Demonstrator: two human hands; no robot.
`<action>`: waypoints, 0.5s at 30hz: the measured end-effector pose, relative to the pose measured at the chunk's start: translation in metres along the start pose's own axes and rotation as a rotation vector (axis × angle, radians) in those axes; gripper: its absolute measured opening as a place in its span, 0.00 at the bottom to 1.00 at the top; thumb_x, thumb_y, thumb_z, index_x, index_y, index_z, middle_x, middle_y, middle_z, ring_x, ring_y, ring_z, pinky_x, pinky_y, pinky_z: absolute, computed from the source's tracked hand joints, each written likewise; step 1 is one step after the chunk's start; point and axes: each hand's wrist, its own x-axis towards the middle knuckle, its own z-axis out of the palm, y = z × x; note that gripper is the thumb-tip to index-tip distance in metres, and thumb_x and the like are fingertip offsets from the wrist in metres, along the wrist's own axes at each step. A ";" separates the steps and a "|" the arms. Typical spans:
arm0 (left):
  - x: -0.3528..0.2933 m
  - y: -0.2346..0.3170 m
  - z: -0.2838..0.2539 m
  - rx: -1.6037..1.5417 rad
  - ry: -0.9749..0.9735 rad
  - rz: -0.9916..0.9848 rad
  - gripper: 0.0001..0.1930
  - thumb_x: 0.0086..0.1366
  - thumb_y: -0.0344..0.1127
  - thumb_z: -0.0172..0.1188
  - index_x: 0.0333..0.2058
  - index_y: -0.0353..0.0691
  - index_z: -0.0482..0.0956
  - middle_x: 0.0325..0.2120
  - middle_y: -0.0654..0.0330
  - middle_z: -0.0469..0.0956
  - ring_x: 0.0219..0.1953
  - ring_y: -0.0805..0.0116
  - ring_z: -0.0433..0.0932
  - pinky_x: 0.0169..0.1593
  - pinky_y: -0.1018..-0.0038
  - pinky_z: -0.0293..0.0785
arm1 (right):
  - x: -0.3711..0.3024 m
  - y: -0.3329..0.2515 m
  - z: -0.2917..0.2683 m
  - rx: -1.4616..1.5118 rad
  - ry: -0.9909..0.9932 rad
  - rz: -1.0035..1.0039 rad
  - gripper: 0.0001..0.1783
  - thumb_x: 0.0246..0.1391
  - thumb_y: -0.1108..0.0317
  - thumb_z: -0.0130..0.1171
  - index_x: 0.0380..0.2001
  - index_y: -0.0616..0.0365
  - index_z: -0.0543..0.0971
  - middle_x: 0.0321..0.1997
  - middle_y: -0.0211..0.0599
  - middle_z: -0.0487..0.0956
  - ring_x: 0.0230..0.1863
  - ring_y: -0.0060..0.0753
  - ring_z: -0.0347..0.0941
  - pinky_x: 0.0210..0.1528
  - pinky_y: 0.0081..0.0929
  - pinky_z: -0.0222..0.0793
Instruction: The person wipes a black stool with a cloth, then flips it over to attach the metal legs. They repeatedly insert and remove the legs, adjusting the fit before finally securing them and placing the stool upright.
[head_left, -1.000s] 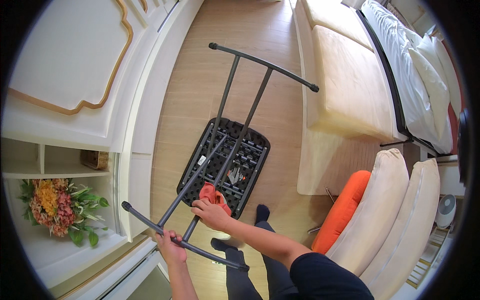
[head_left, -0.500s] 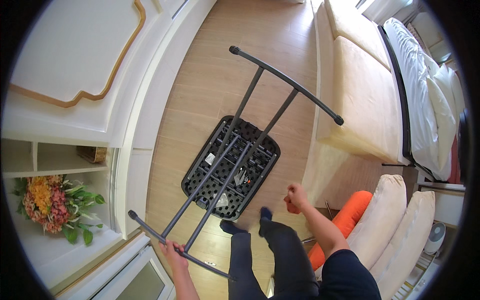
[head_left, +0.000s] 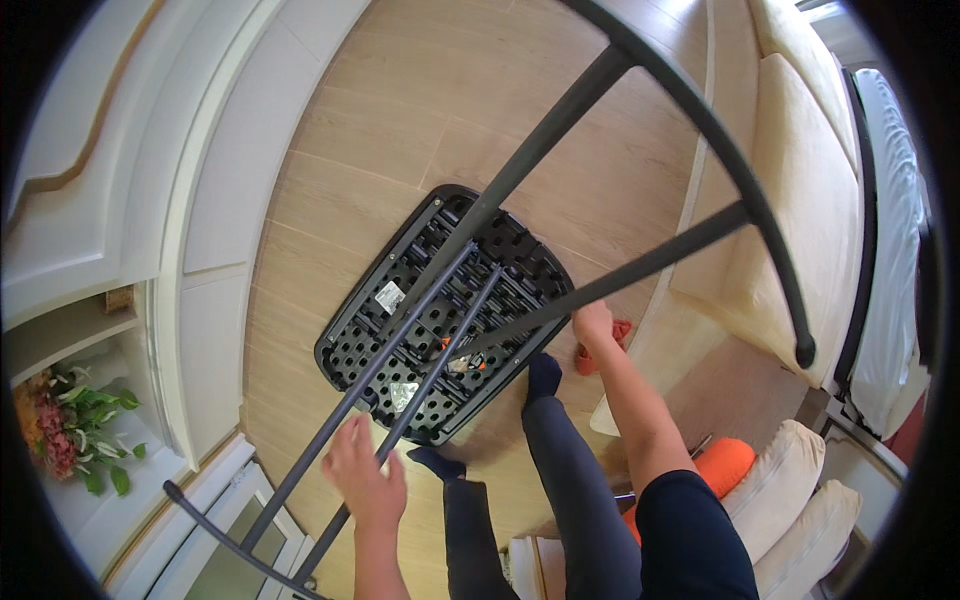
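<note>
A black folding table [head_left: 345,340] lies upside down on the floor, its perforated underside facing me. Grey tubular legs [head_left: 345,405] rise from it, one pair reaching toward the lower left, the other toward the upper right. A curved crossbar [head_left: 720,135] joins the upper pair. My left hand [head_left: 368,475] is open, fingers apart, over the lower legs beside the table's near end. My right hand [head_left: 592,325] is next to the table's right edge, against the upper right leg in the picture. Its fingers are hidden from me. Small plastic bags [head_left: 403,396] lie on the underside.
Red slippers [head_left: 590,358] are on the floor beside my right hand. A cream sofa [head_left: 800,190] stands along the right, with an orange bolster [head_left: 722,463] and cushions [head_left: 780,470] nearer me. White cabinets [head_left: 215,215] and a flower arrangement [head_left: 75,430] are on the left.
My left hand has let go of the near crossbar and moved up along the legs. My right hand has moved to the table's right side. The upper legs now stand closer to my view.
</note>
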 end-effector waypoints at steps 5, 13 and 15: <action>0.038 0.003 0.065 0.049 -0.405 -0.092 0.30 0.57 0.37 0.59 0.58 0.41 0.61 0.37 0.53 0.75 0.40 0.56 0.77 0.43 0.59 0.68 | 0.083 -0.089 0.010 0.329 0.035 -0.360 0.06 0.50 0.69 0.51 0.28 0.57 0.76 0.33 0.45 0.75 0.39 0.51 0.72 0.40 0.43 0.68; 0.050 0.010 0.065 0.014 -0.506 -0.100 0.22 0.61 0.35 0.53 0.56 0.46 0.64 0.27 0.54 0.77 0.28 0.54 0.78 0.33 0.61 0.73 | 0.158 -0.141 0.083 0.030 -0.042 -0.408 0.14 0.50 0.61 0.55 0.33 0.60 0.80 0.37 0.46 0.80 0.43 0.46 0.76 0.43 0.37 0.72; 0.048 0.005 0.063 0.008 -0.536 -0.156 0.22 0.61 0.35 0.53 0.55 0.46 0.65 0.28 0.54 0.77 0.28 0.54 0.78 0.33 0.61 0.73 | 0.143 -0.179 0.068 -0.024 -0.059 -0.391 0.15 0.50 0.60 0.56 0.33 0.60 0.80 0.38 0.45 0.80 0.44 0.44 0.76 0.44 0.35 0.73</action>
